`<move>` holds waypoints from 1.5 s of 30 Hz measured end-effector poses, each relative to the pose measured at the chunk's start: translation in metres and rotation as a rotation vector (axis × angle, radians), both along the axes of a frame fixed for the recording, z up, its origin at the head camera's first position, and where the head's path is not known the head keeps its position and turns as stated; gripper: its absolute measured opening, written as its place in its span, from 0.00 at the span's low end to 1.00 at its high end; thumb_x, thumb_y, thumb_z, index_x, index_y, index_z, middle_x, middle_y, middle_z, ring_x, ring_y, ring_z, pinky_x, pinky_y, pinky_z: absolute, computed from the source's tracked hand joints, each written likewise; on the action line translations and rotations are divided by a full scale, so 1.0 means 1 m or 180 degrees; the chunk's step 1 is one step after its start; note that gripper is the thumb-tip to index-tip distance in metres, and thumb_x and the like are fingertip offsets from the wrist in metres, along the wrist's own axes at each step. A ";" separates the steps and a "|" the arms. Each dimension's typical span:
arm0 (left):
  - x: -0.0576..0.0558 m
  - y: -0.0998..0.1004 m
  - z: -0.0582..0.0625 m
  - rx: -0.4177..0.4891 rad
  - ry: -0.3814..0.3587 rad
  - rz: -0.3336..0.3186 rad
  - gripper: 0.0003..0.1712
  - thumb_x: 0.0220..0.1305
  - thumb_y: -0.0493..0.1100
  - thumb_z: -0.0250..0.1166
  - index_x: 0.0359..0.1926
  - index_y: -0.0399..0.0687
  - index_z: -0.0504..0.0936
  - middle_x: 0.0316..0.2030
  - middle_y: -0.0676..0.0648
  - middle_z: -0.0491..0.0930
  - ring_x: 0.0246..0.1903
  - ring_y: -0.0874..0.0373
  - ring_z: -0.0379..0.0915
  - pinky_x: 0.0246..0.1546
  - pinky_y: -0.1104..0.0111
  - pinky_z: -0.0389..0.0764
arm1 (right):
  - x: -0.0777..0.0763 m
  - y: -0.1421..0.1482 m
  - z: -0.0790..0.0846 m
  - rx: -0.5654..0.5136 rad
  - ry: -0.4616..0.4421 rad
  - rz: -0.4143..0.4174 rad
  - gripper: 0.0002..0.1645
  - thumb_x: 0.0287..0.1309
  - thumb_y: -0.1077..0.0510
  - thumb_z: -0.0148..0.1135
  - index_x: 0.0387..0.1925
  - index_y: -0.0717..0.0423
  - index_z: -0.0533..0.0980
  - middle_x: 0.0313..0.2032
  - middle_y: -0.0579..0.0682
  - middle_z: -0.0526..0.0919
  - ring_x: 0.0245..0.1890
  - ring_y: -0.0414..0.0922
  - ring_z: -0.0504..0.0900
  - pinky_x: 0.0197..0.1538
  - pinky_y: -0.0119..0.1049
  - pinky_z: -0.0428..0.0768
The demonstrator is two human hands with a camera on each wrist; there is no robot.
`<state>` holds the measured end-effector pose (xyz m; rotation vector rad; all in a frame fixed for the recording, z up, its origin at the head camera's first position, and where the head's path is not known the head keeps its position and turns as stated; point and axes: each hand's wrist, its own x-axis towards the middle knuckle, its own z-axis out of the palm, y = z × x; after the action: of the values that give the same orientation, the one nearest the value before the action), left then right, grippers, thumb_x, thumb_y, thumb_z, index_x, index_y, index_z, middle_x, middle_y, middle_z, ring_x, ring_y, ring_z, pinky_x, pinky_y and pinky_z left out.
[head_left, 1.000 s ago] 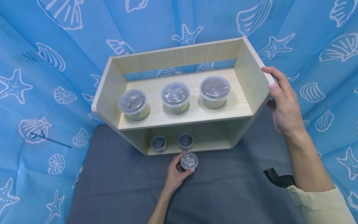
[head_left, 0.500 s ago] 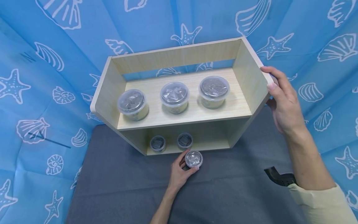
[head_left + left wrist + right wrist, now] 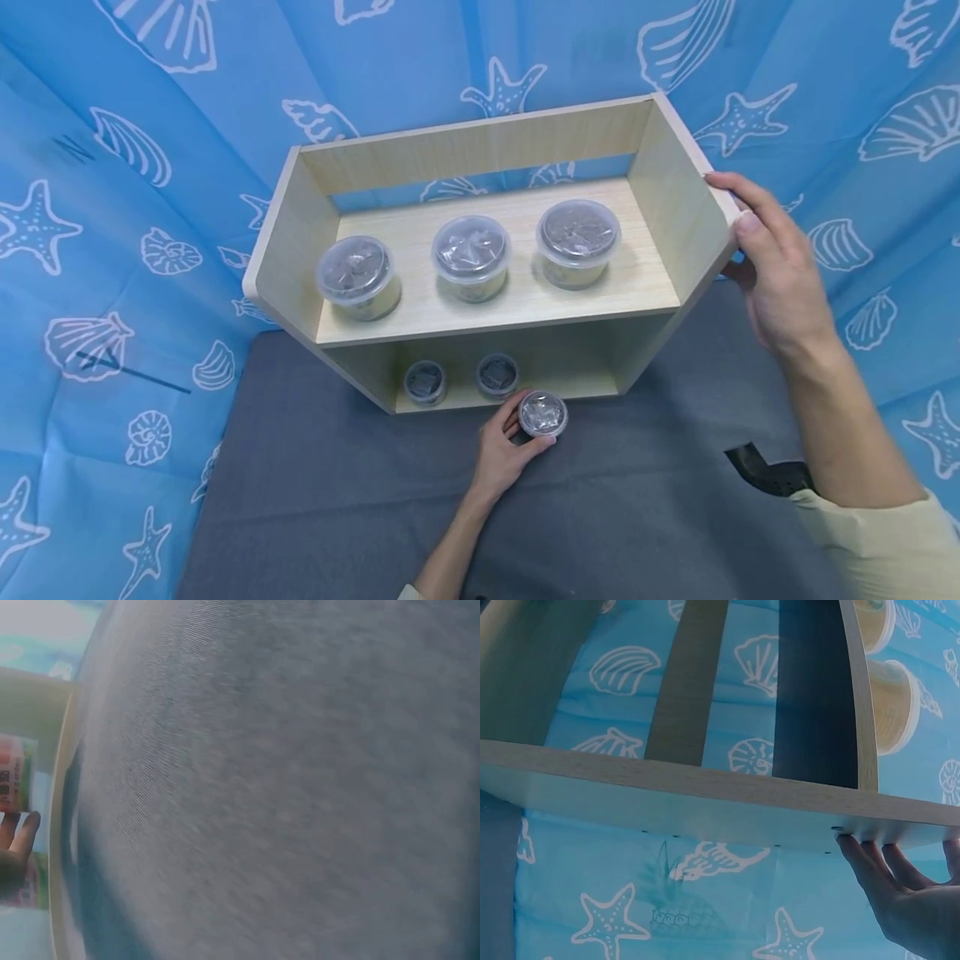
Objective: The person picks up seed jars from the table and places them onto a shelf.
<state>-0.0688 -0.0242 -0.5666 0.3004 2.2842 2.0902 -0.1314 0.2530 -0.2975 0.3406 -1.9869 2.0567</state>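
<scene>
In the head view my left hand holds a small round tub with a clear lid, thumb and fingers on its sides. That tub is just in front of the lower level of a pale wooden two-tier shelf. Two similar small tubs, one left and one right, stand on the lower level. My right hand grips the front edge of the shelf's right side panel. From the right wrist, the fingertips show against the panel's outer face. The left wrist view catches my left fingers beside a coloured label.
On the upper level sit three larger lidded tubs: left, middle and right. A dark grey cloth covers the table. Behind and around hangs a blue curtain with white shells and starfish.
My left hand has carried the small tub to the right and slightly toward the shelf, along its front. The right hand stays on the side panel, and the tubs on the shelf keep their places.
</scene>
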 end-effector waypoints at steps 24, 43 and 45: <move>-0.033 0.041 0.002 -0.0035 0.0187 0.0112 0.41 0.49 0.39 0.80 0.65 0.47 0.75 0.56 0.45 0.77 0.57 0.54 0.76 0.54 0.65 0.78 | -0.001 0.005 0.000 -0.0039 0.0066 0.0156 0.26 0.74 0.59 0.48 0.70 0.54 0.67 0.67 0.58 0.65 0.58 0.53 0.67 0.47 0.31 0.75; -0.048 0.061 0.030 0.0196 0.0573 0.0104 0.39 0.46 0.24 0.76 0.62 0.23 0.71 0.57 0.27 0.74 0.59 0.37 0.72 0.58 0.58 0.74 | -0.001 0.004 -0.001 -0.0016 0.0063 0.0140 0.26 0.73 0.59 0.48 0.70 0.54 0.67 0.67 0.57 0.64 0.59 0.53 0.65 0.49 0.35 0.72; -0.049 0.062 0.029 0.0158 0.0598 0.0097 0.39 0.47 0.25 0.75 0.62 0.24 0.72 0.57 0.27 0.74 0.59 0.37 0.72 0.57 0.59 0.75 | -0.001 0.004 -0.001 -0.0010 0.0058 0.0121 0.26 0.73 0.59 0.48 0.70 0.53 0.67 0.67 0.57 0.64 0.59 0.53 0.65 0.49 0.35 0.71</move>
<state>-0.1176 0.0374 -0.5372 0.4867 2.3526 2.2244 -0.1328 0.2565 -0.2988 0.3981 -1.9814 2.0717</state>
